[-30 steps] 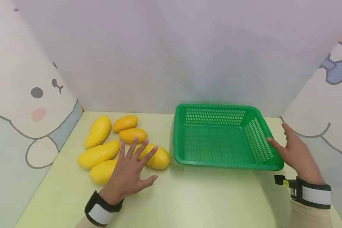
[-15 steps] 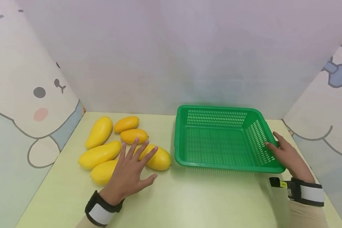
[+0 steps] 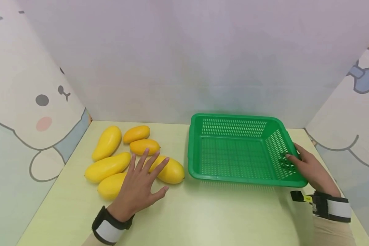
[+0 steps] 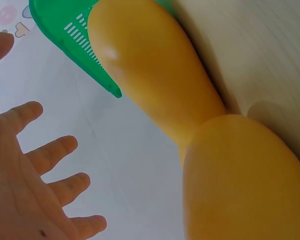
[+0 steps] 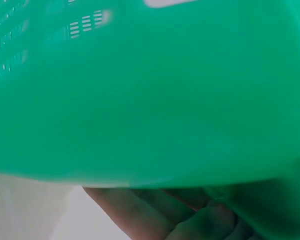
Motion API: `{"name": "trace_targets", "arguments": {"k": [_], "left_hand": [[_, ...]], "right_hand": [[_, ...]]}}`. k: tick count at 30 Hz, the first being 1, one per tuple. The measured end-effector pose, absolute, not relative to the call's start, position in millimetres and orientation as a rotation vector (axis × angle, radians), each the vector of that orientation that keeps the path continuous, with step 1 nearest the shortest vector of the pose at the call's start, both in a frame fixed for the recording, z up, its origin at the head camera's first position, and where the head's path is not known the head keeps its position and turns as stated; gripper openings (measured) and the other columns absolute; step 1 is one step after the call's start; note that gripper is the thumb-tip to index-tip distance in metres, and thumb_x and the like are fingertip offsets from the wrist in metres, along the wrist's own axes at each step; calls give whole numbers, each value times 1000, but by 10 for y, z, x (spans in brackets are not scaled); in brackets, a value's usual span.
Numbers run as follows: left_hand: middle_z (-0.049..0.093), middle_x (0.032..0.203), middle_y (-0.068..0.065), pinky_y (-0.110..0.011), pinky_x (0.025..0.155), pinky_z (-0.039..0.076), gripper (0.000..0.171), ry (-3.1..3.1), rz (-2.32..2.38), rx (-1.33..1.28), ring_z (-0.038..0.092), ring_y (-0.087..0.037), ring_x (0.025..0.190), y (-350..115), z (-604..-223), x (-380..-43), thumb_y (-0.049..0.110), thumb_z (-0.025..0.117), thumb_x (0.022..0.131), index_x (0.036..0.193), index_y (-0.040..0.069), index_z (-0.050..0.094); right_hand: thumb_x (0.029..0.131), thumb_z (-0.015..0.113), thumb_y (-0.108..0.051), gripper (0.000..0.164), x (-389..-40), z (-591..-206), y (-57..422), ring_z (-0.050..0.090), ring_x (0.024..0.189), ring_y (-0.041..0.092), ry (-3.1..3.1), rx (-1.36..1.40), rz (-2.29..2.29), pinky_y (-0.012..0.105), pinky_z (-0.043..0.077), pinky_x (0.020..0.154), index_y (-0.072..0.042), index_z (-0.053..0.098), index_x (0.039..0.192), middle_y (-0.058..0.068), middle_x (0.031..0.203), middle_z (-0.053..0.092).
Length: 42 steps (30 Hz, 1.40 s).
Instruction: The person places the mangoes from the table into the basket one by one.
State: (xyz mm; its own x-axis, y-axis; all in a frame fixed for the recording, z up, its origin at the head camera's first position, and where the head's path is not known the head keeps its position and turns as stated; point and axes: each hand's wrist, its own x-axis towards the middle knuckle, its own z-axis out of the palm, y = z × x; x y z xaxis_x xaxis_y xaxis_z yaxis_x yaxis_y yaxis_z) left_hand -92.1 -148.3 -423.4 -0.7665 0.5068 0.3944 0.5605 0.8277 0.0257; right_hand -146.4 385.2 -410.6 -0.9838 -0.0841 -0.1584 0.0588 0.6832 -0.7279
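My left hand (image 3: 138,188) is spread with straight fingers above the mangoes, apart from them in the left wrist view. Nearest its fingertips is a yellow mango (image 3: 171,170); another yellow mango (image 3: 110,186) is partly hidden behind the hand. Over on the right, my right hand (image 3: 313,169) grips the right rim of a green plastic basket (image 3: 233,157), thumb over the inner side. The right wrist view shows its fingers (image 5: 140,210) curled beneath the green rim. Nothing lies in the basket.
Two smaller orange mangoes, one at the back (image 3: 136,134) and one before it (image 3: 144,147), lie beside more yellow mangoes (image 3: 107,167) on the left of the pale table (image 3: 209,215). A wall (image 3: 184,68) stands close behind, with printed panels at both sides.
My right hand has moved left onto the basket's right rim and taken hold of it. The left hand, the mangoes and the basket stay about where they were.
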Motion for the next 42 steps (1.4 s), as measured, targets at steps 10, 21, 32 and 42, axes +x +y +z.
{"name": "trace_targets", "arguments": {"k": [10, 21, 32, 42], "left_hand": [[27, 150, -7, -65, 103, 10, 76, -2629, -228, -852, 8, -34, 139, -1471, -4276, -998, 58, 52, 82, 148, 31, 24], [34, 146, -5, -60, 106, 10, 90, -2650, -278, -931, 13, -34, 138, -1379, -4239, -1239, 62, 69, 68, 145, 32, 31], [33, 147, -5, -61, 105, 11, 98, -2714, -307, -983, 10, -31, 139, -1325, -4325, -1379, 61, 75, 60, 144, 34, 32], [32, 147, -5, -60, 106, 11, 101, -2747, -211, -1033, 13, -32, 138, -1260, -4456, -1432, 63, 75, 60, 145, 34, 30]], "right_hand": [[101, 34, -37, 67, -1483, -4088, 3833, 60, 78, 24, 2696, -24, -1224, 40, 51, 59, -9, -2, 149, 34, 117, 44], [101, 34, -37, 67, -1489, -4075, 3796, 59, 77, 24, 2714, -20, -1201, 39, 51, 60, -7, -1, 149, 33, 117, 43], [101, 35, -40, 68, -1469, -4129, 3830, 59, 74, 23, 2737, 9, -1195, 39, 51, 59, -9, -1, 149, 31, 114, 46], [100, 35, -40, 68, -1445, -4146, 3815, 58, 72, 22, 2763, 24, -1172, 38, 50, 58, -8, 0, 149, 27, 109, 48]]}}
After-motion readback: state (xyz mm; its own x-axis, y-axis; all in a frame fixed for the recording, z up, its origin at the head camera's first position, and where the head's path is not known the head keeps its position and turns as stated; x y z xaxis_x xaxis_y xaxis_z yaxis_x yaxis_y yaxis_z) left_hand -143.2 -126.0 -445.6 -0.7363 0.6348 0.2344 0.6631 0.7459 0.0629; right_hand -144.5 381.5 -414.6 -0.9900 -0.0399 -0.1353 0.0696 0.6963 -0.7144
